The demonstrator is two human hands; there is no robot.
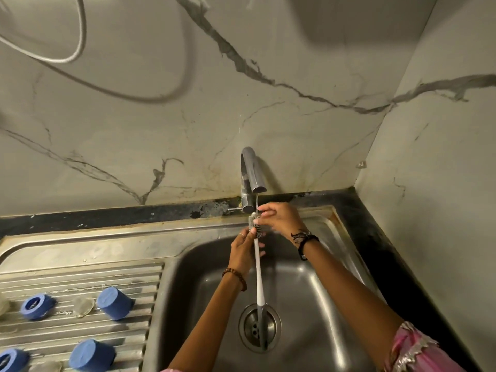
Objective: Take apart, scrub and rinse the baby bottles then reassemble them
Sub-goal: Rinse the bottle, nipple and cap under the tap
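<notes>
**Bottle brush under the tap**

Over the steel sink [308,285], seen from the head camera, both hands meet just below the spout of the chrome tap [251,178], from which a thin stream of water falls. The left hand [245,251] has its fingers curled round the upper part of the white handle of the bottle brush [259,272], just beneath the bristles. The right hand [279,218] closes its fingers on the bristle head, right under the water. The brush handle runs down toward the person, its lower end hanging above the drain [259,327].

On the ribbed draining board [80,326] to the left lie the bottle parts, well apart from the hands: four blue caps [115,303], two in a farther row and two nearer, with a clear teat [83,306] between the farther pair. Another clear piece lies at the bottom edge, too blurred to identify. A grey hose [80,41] loops across the marble-patterned wall [295,63].
</notes>
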